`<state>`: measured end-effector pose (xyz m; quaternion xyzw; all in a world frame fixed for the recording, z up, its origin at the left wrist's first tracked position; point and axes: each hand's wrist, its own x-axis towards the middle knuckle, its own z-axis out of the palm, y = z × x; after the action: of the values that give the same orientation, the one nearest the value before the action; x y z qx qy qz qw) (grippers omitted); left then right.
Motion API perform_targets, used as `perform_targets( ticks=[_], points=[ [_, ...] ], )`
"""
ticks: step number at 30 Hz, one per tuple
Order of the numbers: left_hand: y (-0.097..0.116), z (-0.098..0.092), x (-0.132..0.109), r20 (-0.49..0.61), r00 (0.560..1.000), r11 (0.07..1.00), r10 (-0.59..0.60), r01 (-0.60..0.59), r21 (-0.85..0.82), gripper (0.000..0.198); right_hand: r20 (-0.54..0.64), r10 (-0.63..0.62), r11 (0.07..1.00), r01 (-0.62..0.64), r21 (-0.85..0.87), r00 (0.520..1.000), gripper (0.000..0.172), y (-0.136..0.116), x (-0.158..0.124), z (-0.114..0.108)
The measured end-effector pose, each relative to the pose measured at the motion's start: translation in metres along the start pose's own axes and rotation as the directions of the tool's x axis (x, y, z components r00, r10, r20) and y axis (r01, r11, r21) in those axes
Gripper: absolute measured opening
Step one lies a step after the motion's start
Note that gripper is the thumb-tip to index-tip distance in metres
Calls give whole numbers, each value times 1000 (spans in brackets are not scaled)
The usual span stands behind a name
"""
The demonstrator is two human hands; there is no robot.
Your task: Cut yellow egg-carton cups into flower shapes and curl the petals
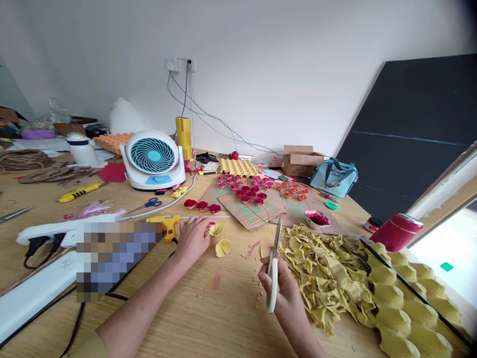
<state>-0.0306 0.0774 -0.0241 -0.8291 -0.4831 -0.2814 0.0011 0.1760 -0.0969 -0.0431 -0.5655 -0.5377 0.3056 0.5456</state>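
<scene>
Gripping white-handled scissors [273, 284], the right hand [286, 286] carries them with the blades pointing forward, over the tabletop [227, 318]. Just to its right lies a heap of yellow scraps [331, 278], reaching to a bumpy yellow egg tray [398, 303]. Trimming over that heap would probably keep the middle tidy.

Between the hands, a petalled cup [223, 248] sits open side up. Slightly beyond, a second cup [215, 229] is at the fingertips of the left hand [194, 237], which is palm down with fingers bent; I cannot tell whether they pinch it or only rest beside it. A light hold low on the cup should spare its thin petals, and turning the cup toward the blades should give smoother curves than twisting the scissors. Mind the yellow glue gun [167, 226] beside that hand; its tip may be hot.

Farther off stand three red flowers [202, 206], then pink flowers [245, 198] on cardboard [242, 218].
</scene>
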Motion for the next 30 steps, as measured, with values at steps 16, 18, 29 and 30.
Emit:
perform_targets(
  ticks=[16,18,29,30],
  points=[
    [35,2,-14,186,979,938,80,-11,-347,25,-56,8,1000,-9,-6,998,24,-3,-1,-1],
    [41,8,-16,237,970,892,47,66,-447,25,-55,-26,999,24,-38,998,26,-1,1,1],
    [62,16,-32,592,733,449,334,429,-784,32,103,-140,979,154,-135,985,28,-18,-1,-3],
    [62,15,-33,601,713,426,361,447,-787,34,131,-139,979,156,-130,982,27,-17,-1,-3]
  ],
)
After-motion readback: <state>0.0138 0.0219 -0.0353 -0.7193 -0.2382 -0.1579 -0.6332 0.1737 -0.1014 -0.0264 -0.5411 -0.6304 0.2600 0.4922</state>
